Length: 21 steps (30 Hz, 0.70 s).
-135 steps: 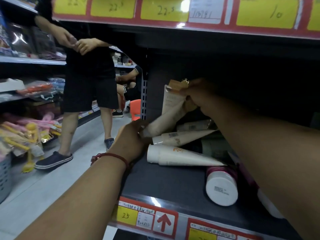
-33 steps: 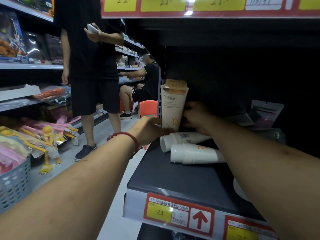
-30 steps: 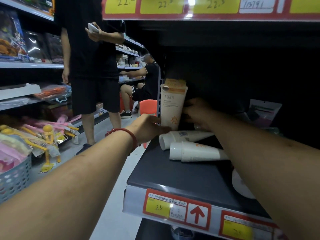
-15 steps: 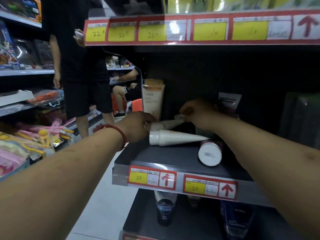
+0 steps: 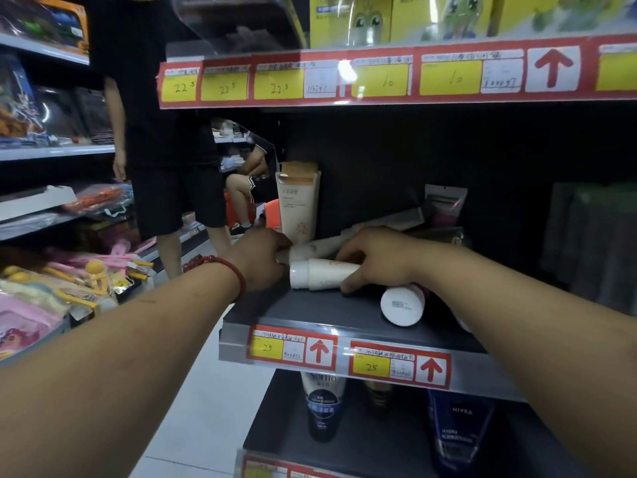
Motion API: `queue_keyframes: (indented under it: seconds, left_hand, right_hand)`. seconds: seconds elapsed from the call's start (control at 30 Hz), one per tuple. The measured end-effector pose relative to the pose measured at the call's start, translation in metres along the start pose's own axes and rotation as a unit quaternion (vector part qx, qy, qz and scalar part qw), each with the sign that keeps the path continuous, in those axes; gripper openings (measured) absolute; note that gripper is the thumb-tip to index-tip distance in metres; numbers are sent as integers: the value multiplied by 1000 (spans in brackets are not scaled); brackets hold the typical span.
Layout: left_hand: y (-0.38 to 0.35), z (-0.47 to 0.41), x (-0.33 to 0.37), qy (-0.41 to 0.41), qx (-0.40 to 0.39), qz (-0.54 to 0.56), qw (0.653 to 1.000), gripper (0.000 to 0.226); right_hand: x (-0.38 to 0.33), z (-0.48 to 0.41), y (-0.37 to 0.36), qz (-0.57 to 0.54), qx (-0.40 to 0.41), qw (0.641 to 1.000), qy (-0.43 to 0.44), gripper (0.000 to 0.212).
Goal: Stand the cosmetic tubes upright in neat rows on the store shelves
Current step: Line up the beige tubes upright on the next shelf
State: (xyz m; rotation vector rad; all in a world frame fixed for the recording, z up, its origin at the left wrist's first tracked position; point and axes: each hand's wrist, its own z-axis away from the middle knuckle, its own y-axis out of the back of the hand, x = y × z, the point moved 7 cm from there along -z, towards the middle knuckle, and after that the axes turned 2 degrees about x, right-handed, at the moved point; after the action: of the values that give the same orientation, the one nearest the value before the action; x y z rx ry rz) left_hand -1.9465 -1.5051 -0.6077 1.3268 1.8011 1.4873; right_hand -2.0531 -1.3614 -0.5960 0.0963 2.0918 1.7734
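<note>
On the grey shelf [image 5: 310,322], one cream tube [image 5: 298,205] is stood upright, crimped end up, at the back left corner, evidently as the start of a row. Two more are laid on their sides just in front of it. The nearer lying tube [image 5: 322,274] is gripped around its body by the right hand [image 5: 377,260], with fingers curled over the top and thumb tucked beneath, a hold judged suited to swinging it up onto its cap. The left hand [image 5: 260,262] is set against the cap ends of this tube and of the rear lying tube [image 5: 319,248]. Whether a cap is pinched or only braced cannot be told, as the fingertips are hidden. A white-capped tube [image 5: 401,305] is laid cap-outward just beside the right hand, below the wrist, and could be knocked. A pouch [image 5: 444,205] is propped at the back, where the row would be extended. Dark tubes [image 5: 322,408] are stood on a lower shelf [image 5: 379,439], and a person in black [image 5: 162,139] is seen in the aisle.
</note>
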Motion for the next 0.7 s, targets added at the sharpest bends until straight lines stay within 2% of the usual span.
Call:
queue_keyframes:
  seconds: [0.2,0.3,0.37,0.43,0.5,0.57,0.63,0.7]
  left_hand:
    - [13,35,-21,82,10,97,992,40]
    - [20,51,-34,121,30,170,977,36]
    - [19,62,-45,176,39,299,937,23]
    - [17,72,-56,228,49,421,877,10]
    - [16,82,-57,246,43,526,813,16]
    - [18,89,-54,247,38,599,761,34]
    - [19,95,-51,243,27,637,731,46]
    - [18,99,-45,233,4,649,725,44]
  right_hand:
    - [-4,3,-2,49,7,999,-21,50]
    - [-11,4,-5,91,-1,996,-16,44]
    - [-17,5,-6,125,3,992,-10,46]
    - [-24,5,-9,148,6,989,0,49]
    - [-33,3,-14,159,0,987,13,40]
    - [-41,2,-19,181,9,983,15,36]
    - [-51,4,-16,221,45,974,8,40]
    - [-65,8,-9,339,105,934,37,36]
